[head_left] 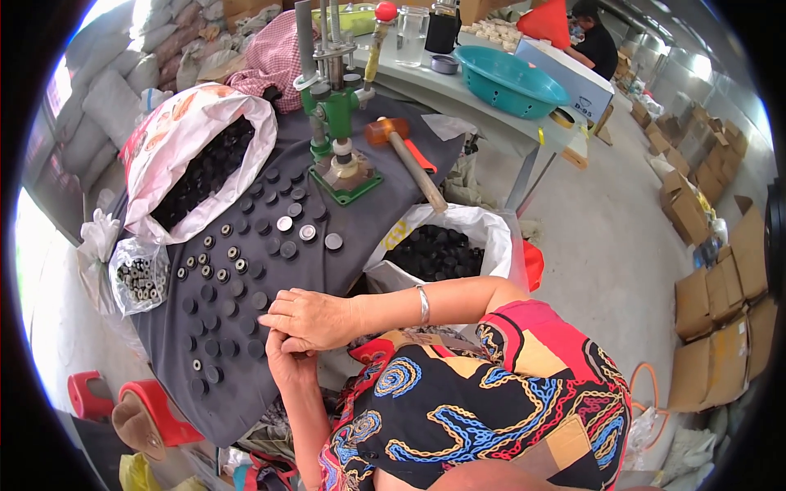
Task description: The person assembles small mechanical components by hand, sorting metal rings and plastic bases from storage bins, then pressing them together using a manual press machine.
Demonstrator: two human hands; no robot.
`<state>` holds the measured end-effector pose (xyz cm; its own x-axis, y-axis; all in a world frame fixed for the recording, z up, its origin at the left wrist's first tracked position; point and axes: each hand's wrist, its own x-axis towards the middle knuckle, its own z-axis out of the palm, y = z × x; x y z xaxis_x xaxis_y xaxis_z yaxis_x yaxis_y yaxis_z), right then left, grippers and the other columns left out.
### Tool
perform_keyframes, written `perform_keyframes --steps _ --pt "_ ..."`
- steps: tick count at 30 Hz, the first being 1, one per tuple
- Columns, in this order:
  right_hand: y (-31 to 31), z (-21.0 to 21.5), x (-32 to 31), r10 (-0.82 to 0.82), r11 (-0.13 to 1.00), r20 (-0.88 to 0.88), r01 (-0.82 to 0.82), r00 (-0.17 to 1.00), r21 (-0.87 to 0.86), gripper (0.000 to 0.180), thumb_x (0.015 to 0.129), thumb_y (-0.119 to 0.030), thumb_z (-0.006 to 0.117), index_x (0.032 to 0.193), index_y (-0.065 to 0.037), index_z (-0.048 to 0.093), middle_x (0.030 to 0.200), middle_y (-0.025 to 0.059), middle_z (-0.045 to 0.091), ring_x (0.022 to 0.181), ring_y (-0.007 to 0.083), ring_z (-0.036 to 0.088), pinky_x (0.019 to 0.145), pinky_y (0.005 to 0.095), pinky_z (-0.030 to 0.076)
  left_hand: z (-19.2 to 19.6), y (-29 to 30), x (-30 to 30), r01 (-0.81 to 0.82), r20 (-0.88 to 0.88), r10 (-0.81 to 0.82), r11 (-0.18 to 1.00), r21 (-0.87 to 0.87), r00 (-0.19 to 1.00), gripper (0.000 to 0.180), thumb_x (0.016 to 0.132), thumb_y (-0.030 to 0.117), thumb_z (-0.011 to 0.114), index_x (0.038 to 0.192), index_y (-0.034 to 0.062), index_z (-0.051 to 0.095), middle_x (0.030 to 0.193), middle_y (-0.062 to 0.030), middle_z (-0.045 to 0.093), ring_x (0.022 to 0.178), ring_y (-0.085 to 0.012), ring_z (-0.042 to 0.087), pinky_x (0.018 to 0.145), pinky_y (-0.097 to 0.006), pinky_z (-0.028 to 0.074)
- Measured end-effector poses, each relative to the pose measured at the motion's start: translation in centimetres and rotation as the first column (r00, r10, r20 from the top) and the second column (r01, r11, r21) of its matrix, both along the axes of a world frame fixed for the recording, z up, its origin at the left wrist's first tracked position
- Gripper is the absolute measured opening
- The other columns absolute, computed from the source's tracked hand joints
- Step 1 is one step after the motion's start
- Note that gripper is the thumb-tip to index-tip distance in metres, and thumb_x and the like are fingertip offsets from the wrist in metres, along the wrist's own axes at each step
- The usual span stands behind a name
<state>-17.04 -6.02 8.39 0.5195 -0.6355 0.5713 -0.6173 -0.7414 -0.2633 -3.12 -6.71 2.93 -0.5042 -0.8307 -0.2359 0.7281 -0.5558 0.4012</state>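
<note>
My right hand (pixel 315 317), with a silver bracelet on its wrist, lies partly over my left hand (pixel 286 353) at the near edge of the cloth-covered table (pixel 184 417). The fingers of both are curled together; anything between them is hidden. Just left of them, black round caps (pixel 211 348) are scattered over the dark grey cloth. Some carry metal rings (pixel 241 265); a few others have pale tops (pixel 307 232). Beyond the caps stands a green hand press (pixel 334 123) with a red-knobbed lever. A hammer (pixel 413 168) lies beside its base.
A large white sack (pixel 254 151) of black caps lies at the far left, near a clear bag (pixel 141 282) of metal rings. Another white bag (pixel 499 237) of black pieces is right of my table. A teal basin (pixel 512 78) sits on a side table. Cardboard boxes (pixel 708 327) line the right.
</note>
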Motion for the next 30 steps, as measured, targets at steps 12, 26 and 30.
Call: perform_keyframes --steps 12,26,30 --pt "-0.6 3.3 -0.5 0.108 0.974 -0.297 -0.041 0.949 0.223 0.024 0.073 -0.011 0.065 0.095 -0.002 0.060 0.089 0.0125 0.056 0.084 0.0309 0.060 0.070 0.0380 0.052 1.8 0.8 1.3 -0.027 0.360 0.083 0.987 -0.159 0.929 0.008 0.080 0.009 0.054 0.081 0.0019 0.059 0.067 -0.0071 0.059 0.052 -0.0156 0.057 0.037 -0.024 0.036" --pt "-4.0 3.7 -1.0 -0.181 0.606 0.511 -0.315 0.840 0.731 0.026 0.079 0.004 0.064 0.103 0.000 0.055 0.095 0.0019 0.058 0.085 0.0059 0.057 0.073 0.0220 0.049 1.3 0.0 3.0 -0.056 0.059 0.059 0.996 -0.062 0.996 0.029 0.090 0.032 0.055 0.084 0.0038 0.059 0.072 -0.0085 0.057 0.062 -0.0203 0.059 0.041 -0.024 0.034" --pt "-3.2 3.3 -0.1 -0.153 0.588 0.509 -0.336 0.847 0.735 0.027 0.077 -0.001 0.066 0.103 -0.001 0.057 0.090 0.0067 0.062 0.080 0.0079 0.059 0.070 0.0246 0.049 0.8 -0.4 2.1 0.006 0.095 0.002 0.997 -0.081 0.995 0.030 0.091 0.035 0.052 0.100 0.0065 0.054 0.071 -0.0071 0.056 0.059 -0.0220 0.058 0.037 -0.026 0.040"
